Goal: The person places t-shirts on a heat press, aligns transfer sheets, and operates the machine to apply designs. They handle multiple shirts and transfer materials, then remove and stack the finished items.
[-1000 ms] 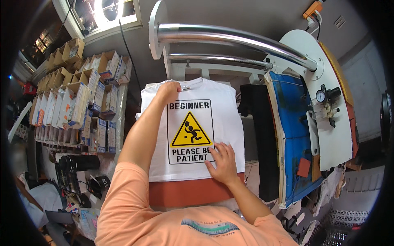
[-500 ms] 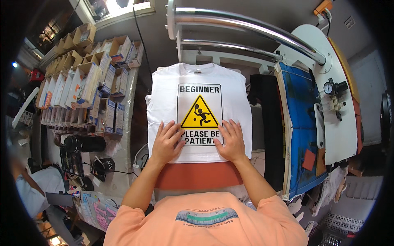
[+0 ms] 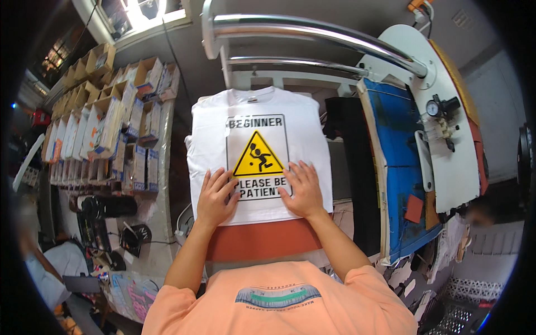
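Observation:
A white T-shirt [image 3: 308, 125] lies spread flat, its neckline at the far end, over a reddish-brown pad [image 3: 262, 241] that shows along the near edge. On its chest is a black-framed print with lettering and a yellow warning triangle [image 3: 258, 156]. My left hand [image 3: 216, 196] rests flat on the fabric by the print's lower left corner, fingers spread. Opposite it, my right hand [image 3: 304, 191] lies with fingers apart at the lower right corner. Neither hand grips anything. Other fabric edges show at the shirt's left side, and I cannot tell what they belong to.
Chrome bars [image 3: 318, 30] cross beyond the shirt to a white machine arm [image 3: 458, 167] with a pressure gauge [image 3: 432, 108]. A blue-covered panel [image 3: 399, 145] stands to the right. Cardboard bins [image 3: 106, 123] fill the left bench, near a black cap [image 3: 134, 239]. Another person's sleeve [image 3: 53, 271] shows far left.
The whole scene has shifted a little left in the picture. Both hands stay spread on the T-shirt in nearly the same places on the print.

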### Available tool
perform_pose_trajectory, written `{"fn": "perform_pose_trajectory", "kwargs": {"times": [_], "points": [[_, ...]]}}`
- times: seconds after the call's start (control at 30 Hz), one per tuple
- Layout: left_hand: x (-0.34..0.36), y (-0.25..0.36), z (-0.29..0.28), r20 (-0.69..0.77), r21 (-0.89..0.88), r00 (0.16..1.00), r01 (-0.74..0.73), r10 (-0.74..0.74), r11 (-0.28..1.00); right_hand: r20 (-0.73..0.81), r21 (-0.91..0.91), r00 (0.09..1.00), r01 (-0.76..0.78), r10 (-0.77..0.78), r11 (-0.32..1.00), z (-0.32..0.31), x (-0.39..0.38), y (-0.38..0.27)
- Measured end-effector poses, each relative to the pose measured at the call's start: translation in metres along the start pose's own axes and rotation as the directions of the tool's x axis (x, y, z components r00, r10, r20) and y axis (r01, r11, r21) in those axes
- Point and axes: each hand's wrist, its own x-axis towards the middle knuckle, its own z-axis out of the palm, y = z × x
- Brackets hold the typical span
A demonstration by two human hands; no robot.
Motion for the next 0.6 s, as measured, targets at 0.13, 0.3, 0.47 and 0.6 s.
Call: {"fn": "perform_pose_trajectory", "kwargs": {"times": [0.13, 0.3, 0.47, 0.6], "points": [[-0.0014, -0.0023, -0.0003, -0.001, 0.015, 1.000, -0.004, 0.004, 1.000, 0.007, 0.002, 1.000, -0.004, 0.004, 1.000, -0.0038, 0.0032, -0.0024], [0.0011, -0.0013, -0.0004, -0.005, 0.010, 1.000, -0.014, 0.014, 1.000, 0.017, -0.004, 1.000, -0.017, 0.017, 1.000, -0.0007, 0.0012, -0.0018], [0.0013, 0.0008, -0.0035, -0.016, -0.004, 1.000, -0.011, 0.011, 1.000, 0.016, -0.004, 1.000, -0.027, 0.027, 1.000, -0.0005, 0.0014, -0.0057], [0.0024, 0.0015, -0.0036, -0.022, 0.003, 1.000, -0.012, 0.012, 1.000, -0.007, -0.005, 1.000, -0.003, 0.003, 1.000, 0.0021, 0.0013, -0.0032]]}}
